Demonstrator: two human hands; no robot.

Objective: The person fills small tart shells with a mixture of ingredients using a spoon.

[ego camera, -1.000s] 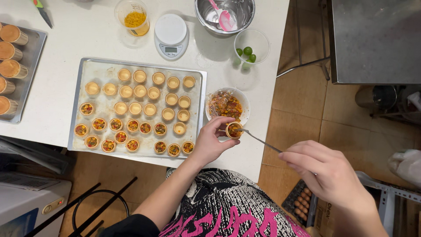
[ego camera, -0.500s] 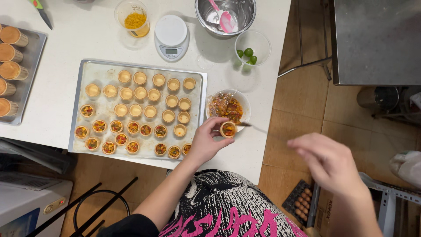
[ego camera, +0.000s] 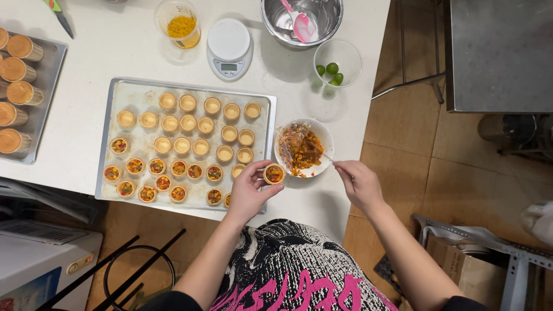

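My left hand [ego camera: 249, 190] holds a small pastry cup [ego camera: 273, 173] filled with a chopped red and yellow mix, just past the right edge of a metal baking tray [ego camera: 262, 102]. On the tray stand several small pastry cups: empty ones [ego camera: 199, 124] toward the back, filled ones [ego camera: 164, 173] along the front. My right hand [ego camera: 360, 183] grips a thin spoon [ego camera: 329, 156] whose tip rests in a white bowl [ego camera: 325, 133] of the same chopped filling, right of the tray.
White counter [ego camera: 109, 46] with a small scale [ego camera: 228, 46], a clear cup of yellow bits [ego camera: 180, 24], a steel bowl with a pink spatula [ego camera: 300, 20], a glass bowl of limes [ego camera: 337, 63]. Another tray of brown-topped cups [ego camera: 20, 92] lies at left. Counter edge runs right, tiled floor beyond.
My right hand moved in from the lower right toward the counter and the spoon went from the held cup into the white bowl. The left hand kept holding the filled cup.
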